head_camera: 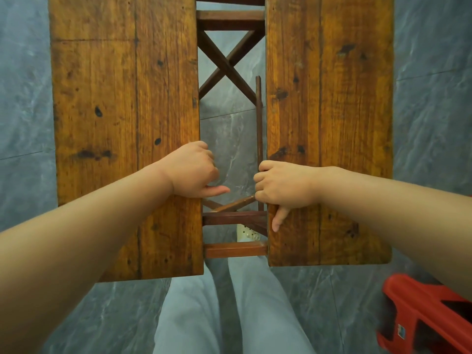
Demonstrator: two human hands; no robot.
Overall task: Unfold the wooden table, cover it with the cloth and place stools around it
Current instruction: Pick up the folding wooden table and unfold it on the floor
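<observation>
The wooden table stands in front of me with its two orange-brown top halves apart. The left half [122, 98] and the right half [329, 98] leave a wide gap in the middle. Through that gap I see the dark crossed frame [224, 65] and rails below. My left hand [192, 172] curls over the inner edge of the left half. My right hand [283, 186] grips the inner edge of the right half, thumb pointing down. A red plastic stool [424, 315] sits at the bottom right. No cloth is in view.
Grey marbled floor tiles [23, 98] surround the table on both sides. My legs in light trousers [229, 307] stand right at the table's near end. A thin upright wooden strut [259, 123] rises inside the gap.
</observation>
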